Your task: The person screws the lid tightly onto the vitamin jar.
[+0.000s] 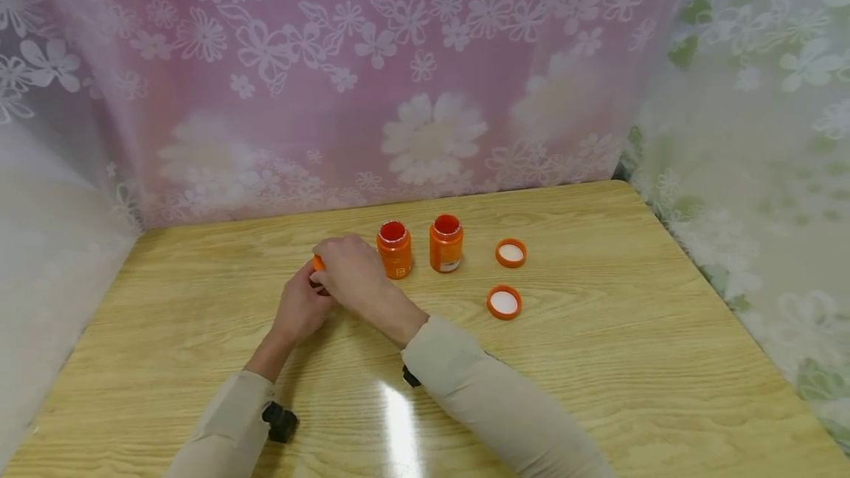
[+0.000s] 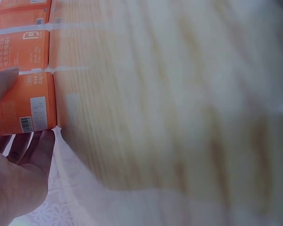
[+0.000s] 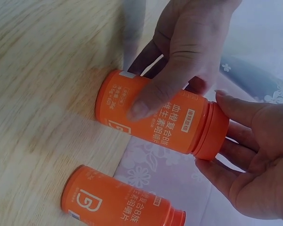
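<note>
Orange bottle (image 3: 172,126) stands on the table (image 1: 598,345), just left of two open bottles (image 1: 395,255) (image 1: 446,246), its lid (image 3: 213,134) on; the left hand (image 1: 304,308) grips the bottle's body while the right hand (image 1: 352,271) pinches the lid; two loose lids (image 1: 510,252) (image 1: 504,302) lie to the right, white insides up

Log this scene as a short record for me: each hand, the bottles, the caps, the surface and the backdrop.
Left hand: grips the body of an orange B-vitamin chewable tablet bottle
Right hand: grips that bottle's orange screw cap
Held bottle: upright, cap on its neck
Other bottles: left open bottle and right open bottle, both upright, uncapped
Loose caps: far cap and near cap, white insides up
Surface: wood-grain table
Backdrop: pink floral curtain
</note>
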The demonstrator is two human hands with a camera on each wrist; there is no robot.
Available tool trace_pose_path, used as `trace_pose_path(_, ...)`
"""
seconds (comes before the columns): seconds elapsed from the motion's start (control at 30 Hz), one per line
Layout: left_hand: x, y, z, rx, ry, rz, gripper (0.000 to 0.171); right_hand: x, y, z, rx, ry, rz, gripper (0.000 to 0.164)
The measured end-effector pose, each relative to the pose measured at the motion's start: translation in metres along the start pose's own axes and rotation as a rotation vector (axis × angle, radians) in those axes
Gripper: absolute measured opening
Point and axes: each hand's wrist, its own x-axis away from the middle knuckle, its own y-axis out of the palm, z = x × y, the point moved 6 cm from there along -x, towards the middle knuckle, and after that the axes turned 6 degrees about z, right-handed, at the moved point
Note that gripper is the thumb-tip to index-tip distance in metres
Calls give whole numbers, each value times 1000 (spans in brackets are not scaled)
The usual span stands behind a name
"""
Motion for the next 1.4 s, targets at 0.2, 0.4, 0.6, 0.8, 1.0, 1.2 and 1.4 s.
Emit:
trace_pose_path(0.2, 0, 3, 1, 18, 6, -7, 46, 0, 1, 3, 11, 9, -16, 21)
trace_pose_path(0.4, 2, 1, 1, -6, 9, -8, 47, 1, 0, 2, 6, 23, -18, 25)
trace_pose_path(0.6, 2, -2, 0, -24, 18, 8, 44, 2, 0, 1, -5, 26, -2, 30)
trace_pose_path(0.8, 1, 2, 0, 6, 27, 6, 47, 5, 0, 4, -25, 39, 4, 35)
trace_pose_path(1.0, 2, -1, 1, -8, 31, 21, 48, 4, 0, 1, -24, 3, 32, 30)
trace_pose_path(1.2, 4, -1, 1, -18, 23, 16, 45, 5, 0, -1, 5, -1, 36, 27)
trace_pose_path(1.4, 0, 0, 6, -49, 62, 19, 42, 4, 0, 2, 25, 4, 9, 38)
